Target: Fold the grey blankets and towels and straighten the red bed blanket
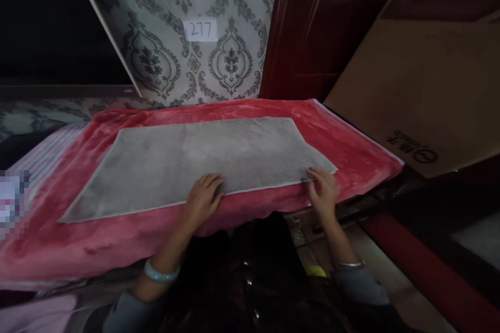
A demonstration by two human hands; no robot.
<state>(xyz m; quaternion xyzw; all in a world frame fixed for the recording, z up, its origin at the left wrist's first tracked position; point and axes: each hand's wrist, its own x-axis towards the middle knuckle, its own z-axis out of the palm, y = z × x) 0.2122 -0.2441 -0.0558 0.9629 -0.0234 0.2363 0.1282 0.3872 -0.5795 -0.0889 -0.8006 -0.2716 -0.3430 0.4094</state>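
A grey cloth (203, 148) with a soft nap lies spread out flat on a red plush blanket (344, 145). My left hand (203, 199) rests at the cloth's near edge, around its middle, fingers bent and thumb apart from them. Close to the near right corner, my right hand (323, 190) touches the same edge with curved fingers, a dark gap showing between fingers and thumb. Neither hand lifts the cloth, whose edge runs flat between them. The undersides of both hands are hidden.
A large cardboard box (441, 73) leans at the right, by a dark red door (308, 26). Patterned wallpaper (230, 62) with a 277 label (200, 29) stands behind. A dark screen (50, 26) is at upper left. Striped fabric (54, 151) shows at the left.
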